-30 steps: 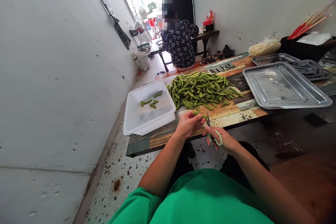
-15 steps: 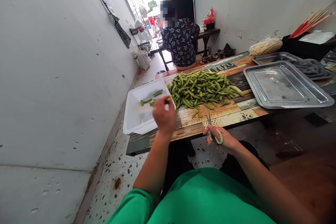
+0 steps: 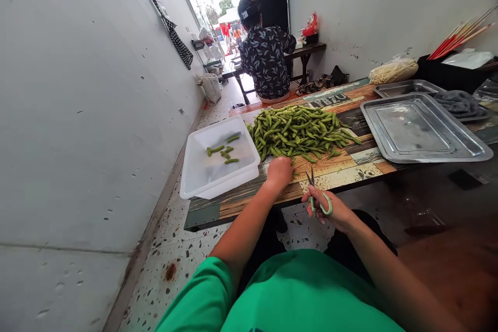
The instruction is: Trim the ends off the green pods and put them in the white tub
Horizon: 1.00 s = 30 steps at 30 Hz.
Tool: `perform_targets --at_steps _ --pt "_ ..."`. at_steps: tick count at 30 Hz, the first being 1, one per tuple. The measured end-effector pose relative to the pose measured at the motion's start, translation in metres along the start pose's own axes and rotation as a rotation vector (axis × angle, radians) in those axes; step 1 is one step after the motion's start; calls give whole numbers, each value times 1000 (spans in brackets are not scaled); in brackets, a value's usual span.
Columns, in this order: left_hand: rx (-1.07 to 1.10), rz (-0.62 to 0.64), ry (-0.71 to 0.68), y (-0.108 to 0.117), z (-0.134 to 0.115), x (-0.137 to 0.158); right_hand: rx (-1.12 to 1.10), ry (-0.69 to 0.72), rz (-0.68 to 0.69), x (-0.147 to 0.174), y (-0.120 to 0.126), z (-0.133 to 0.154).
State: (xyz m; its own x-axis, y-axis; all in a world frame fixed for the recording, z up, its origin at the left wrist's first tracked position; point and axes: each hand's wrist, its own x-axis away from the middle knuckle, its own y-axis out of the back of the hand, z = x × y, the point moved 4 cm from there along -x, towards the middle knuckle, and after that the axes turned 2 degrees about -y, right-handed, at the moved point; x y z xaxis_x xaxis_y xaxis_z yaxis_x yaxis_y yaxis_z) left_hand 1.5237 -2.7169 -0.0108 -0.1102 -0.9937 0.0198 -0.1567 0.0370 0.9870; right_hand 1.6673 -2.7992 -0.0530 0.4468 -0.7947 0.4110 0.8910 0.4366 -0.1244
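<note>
A big heap of green soybean pods [image 3: 295, 129] lies on the patterned wooden table [image 3: 243, 205]. At the heap's near edge is my left hand [image 3: 280, 172], its fingers curled down to the tabletop by a few loose pods; what they pinch is hidden behind the hand. My right hand [image 3: 324, 207] grips scissors [image 3: 327, 203] with pale green handles, the blades slightly apart and pointing away from me. Left of the heap, a white plastic tub [image 3: 196, 181] holds several pods [image 3: 231, 160] on its bottom.
Metal trays [image 3: 424, 129] and a dark grey cloth [image 3: 461, 102] occupy the table's right side. Behind them are a bag of thin sticks [image 3: 392, 70] and a black box [image 3: 447, 75] with red-tipped skewers. Another person [image 3: 266, 62] sits ahead at a farther table, back turned.
My left hand has moved from over the tub rightward to the heap's near edge. Another pod now lies in the tub. The right hand and scissors have hardly moved.
</note>
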Motion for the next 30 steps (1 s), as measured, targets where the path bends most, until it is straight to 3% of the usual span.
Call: perform_targets --at_steps 3,6,10,13,17,22,26,30 --pt "165 -37 -29 2 8 0 6 8 9 -3 1 -2" --pt "553 -59 -74 0 11 10 22 12 15 -8 0 -5" --pt "1064 94 1 -14 10 21 69 31 19 -11 -2 -4" --pt "1247 176 52 -19 7 26 140 45 16 -12 -1 -4" --pt "1282 211 47 -19 6 31 235 57 5 -10 3 -2" --pt "1048 110 -53 -8 12 34 280 58 7 -6 3 1" --pt "884 103 -119 -1 13 35 312 59 -5 -5 4 0" --pt "928 146 -79 -4 11 33 310 100 -67 -7 5 0"
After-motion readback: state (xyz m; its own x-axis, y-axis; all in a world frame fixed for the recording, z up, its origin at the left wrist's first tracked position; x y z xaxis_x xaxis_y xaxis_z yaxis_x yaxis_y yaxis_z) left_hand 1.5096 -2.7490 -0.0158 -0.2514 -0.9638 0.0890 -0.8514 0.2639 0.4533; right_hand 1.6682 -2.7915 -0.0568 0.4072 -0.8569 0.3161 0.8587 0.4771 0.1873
